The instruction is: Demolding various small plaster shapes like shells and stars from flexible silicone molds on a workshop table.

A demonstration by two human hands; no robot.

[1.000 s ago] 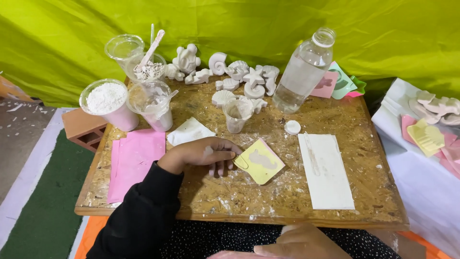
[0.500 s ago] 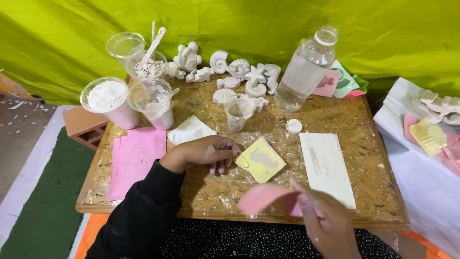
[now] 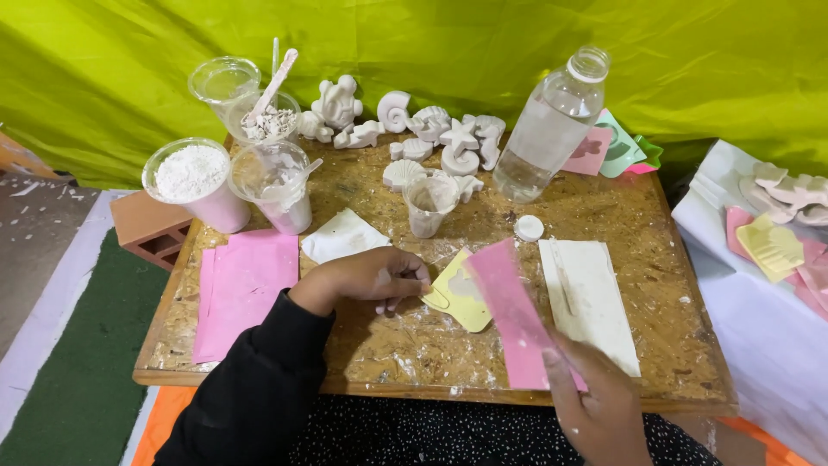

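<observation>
Meanwhile, head view | left hand (image 3: pixel 371 278) lay flat, fingers together pinning yellow mould (image 3: pixel 460 295) to board (image 3: pixel 414 345) | right hand (image 3: pixel 595 406) pinched pink strip (image 3: pixel 516 315) above mould | strip not yet laid; mould looked unfilled, powder cup (image 3: pixel 194 181) apart.

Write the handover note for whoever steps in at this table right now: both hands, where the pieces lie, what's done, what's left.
Left hand: resting on the chipboard table, fingertips on the edge of the flat yellow mould.
Right hand: holding a long pink sheet strip over the table, beside the white rectangular sheet.
Nearby: small clear cup behind the mould, uncapped clear plastic bottle with its white cap on the table, cup of white powder at far left.
Done: white plaster figures lined up at the back.
Left: the strip is not yet set down.
</observation>
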